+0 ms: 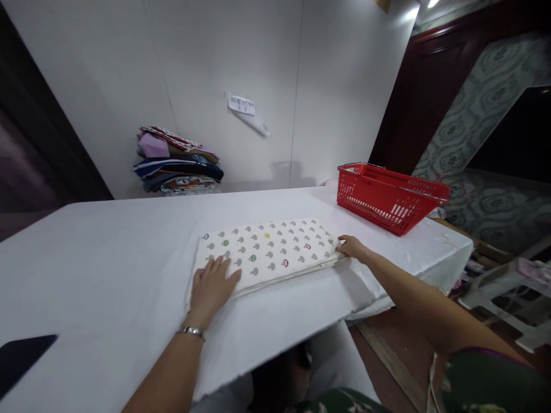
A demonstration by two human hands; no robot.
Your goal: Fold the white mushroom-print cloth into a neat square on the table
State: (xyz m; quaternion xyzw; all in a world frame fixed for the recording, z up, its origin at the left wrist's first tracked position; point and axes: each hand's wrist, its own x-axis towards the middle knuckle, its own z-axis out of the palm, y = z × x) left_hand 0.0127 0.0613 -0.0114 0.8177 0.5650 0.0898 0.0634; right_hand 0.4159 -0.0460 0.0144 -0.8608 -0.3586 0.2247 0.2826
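A white cloth (275,252) printed with small grey, red, green and yellow mushrooms lies folded into a long rectangle on the table. My left hand (212,287) rests flat on its left end, fingers spread, with a metal band round the wrist. At the opposite end, my right hand (352,248) has its fingers closed on the cloth's right edge. Several folded layers show along the near side.
White fabric covers the table (129,275). A red plastic basket (387,198) stands at the back right. Against the white wall sits a stack of folded fabrics (178,163). A dark flat item (26,358) lies at the left front. A white stool (503,292) is on the floor at right.
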